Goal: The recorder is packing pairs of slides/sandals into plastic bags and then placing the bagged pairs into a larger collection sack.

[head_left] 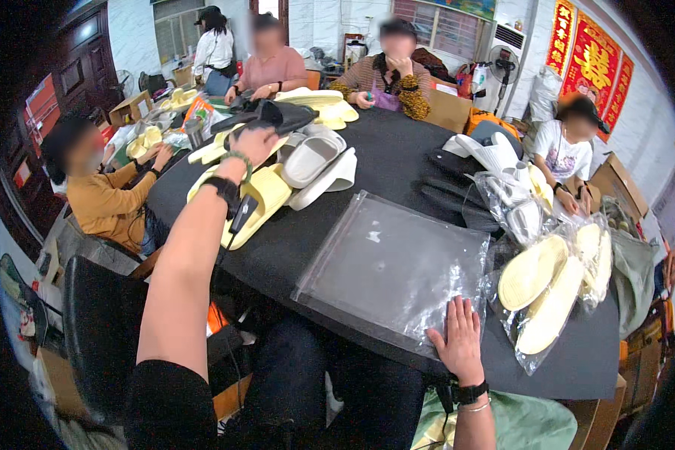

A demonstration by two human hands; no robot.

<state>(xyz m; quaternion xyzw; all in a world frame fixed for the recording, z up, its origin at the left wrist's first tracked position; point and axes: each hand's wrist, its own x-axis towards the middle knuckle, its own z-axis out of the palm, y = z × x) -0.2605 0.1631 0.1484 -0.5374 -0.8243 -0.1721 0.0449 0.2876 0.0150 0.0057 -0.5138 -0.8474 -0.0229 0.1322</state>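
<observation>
My left hand (252, 142), at the end of the outstretched left arm, reaches into a pile of slippers on the dark table. Its fingers curl down over a pale yellow slipper (279, 147); the fingertips are partly hidden. Beside that hand lie black slippers (296, 118), grey slippers (309, 159), a white slipper (324, 182) and a nearer yellow slipper (259, 199). Flat on the table before me is a clear plastic zip bag (386, 259), perhaps a stack. My right hand (461, 341) rests on its near right corner, fingers stretched out and holding nothing.
Yellow slippers in clear bags (541, 292) lie right of the zip bag. Behind them are loose white slippers (495, 154) and black slippers (454, 196). Several people sit around the dark table (386, 161). A black chair (101, 330) stands at my left.
</observation>
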